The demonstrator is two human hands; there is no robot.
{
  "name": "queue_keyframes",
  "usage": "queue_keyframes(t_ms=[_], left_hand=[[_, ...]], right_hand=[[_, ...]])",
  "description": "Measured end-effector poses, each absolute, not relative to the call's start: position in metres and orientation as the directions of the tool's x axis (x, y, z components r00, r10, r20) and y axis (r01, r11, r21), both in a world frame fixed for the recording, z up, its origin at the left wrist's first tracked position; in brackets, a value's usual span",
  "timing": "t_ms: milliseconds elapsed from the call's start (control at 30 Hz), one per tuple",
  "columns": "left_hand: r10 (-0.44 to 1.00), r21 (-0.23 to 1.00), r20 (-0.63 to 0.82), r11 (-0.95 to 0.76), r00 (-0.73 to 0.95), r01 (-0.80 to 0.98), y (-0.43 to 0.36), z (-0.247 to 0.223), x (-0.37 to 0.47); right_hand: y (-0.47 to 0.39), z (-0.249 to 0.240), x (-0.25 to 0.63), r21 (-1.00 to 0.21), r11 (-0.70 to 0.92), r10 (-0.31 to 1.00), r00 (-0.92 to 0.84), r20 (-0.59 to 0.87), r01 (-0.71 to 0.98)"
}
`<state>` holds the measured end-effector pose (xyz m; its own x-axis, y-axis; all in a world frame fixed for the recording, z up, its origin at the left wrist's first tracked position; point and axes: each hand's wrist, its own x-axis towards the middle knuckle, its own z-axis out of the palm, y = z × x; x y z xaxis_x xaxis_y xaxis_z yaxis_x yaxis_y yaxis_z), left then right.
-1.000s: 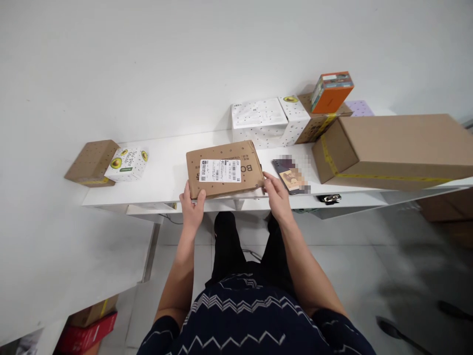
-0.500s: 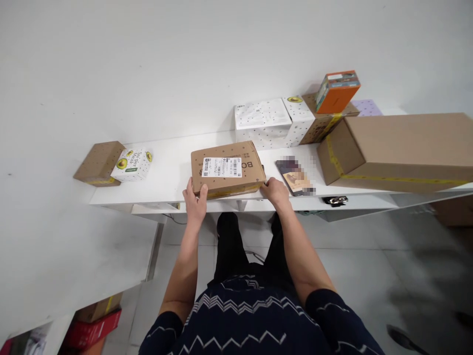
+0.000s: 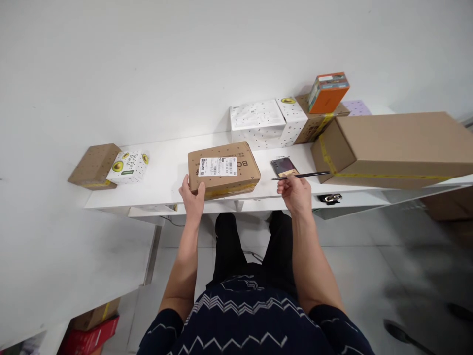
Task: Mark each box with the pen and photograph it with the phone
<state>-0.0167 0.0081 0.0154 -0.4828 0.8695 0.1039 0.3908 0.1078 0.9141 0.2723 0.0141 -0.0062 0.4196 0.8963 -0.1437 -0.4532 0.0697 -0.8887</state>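
Observation:
My left hand (image 3: 192, 198) grips the near left corner of a brown cardboard box (image 3: 242, 173), thumb on the front side and fingers along the left end. A white shipping label (image 3: 218, 166) is stuck on the box's top, and yellow tape runs along its near side. To the right of the box, my right hand (image 3: 296, 194) pinches a slim black pen (image 3: 312, 174), held nearly level and apart from the box. Beyond that hand lies a phone (image 3: 284, 165) with a picture on it, partly covered by the hand and pen.
The white shelf (image 3: 166, 170) carries a brown box (image 3: 94, 165) and an avocado-print box (image 3: 128, 166) at left. White dotted boxes (image 3: 256, 116) stand behind. An orange box (image 3: 328, 93) sits on another carton, beside a large carton (image 3: 391, 148). Keys (image 3: 330, 198) lie lower down.
My right hand has left the box's near right corner and moved right, in front of the phone, with the black pen now plainly visible in it. My left hand keeps its hold.

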Motion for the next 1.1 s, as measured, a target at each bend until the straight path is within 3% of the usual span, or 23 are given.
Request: queue_keyframes(t_ms=[200,333,433,600,1100], left_hand=[[0.865,0.915,0.187,0.019,-0.466,0.402,0.012,0.018,-0.013],[0.857,0.895,0.240,-0.013,-0.456,0.446,0.012,0.016,-0.011],[0.855,0.892,0.245,-0.014,-0.458,0.451,0.012,0.014,-0.012],[0.848,0.886,0.276,-0.041,-0.452,0.463,0.013,0.010,-0.012],[0.839,0.861,0.336,-0.089,-0.427,0.501,0.013,0.008,-0.012]], right_hand=[[0.020,0.034,0.250,-0.881,0.254,0.923,0.373,0.098,-0.398],[0.029,0.041,0.229,-0.940,0.292,0.919,0.325,0.225,-0.177],[0.036,0.036,0.219,-0.972,0.232,0.933,0.274,0.232,0.031],[0.038,0.031,0.214,-0.931,0.187,0.930,0.249,0.271,0.315],[0.040,0.039,0.213,-0.878,0.203,0.944,0.152,0.294,0.434]])
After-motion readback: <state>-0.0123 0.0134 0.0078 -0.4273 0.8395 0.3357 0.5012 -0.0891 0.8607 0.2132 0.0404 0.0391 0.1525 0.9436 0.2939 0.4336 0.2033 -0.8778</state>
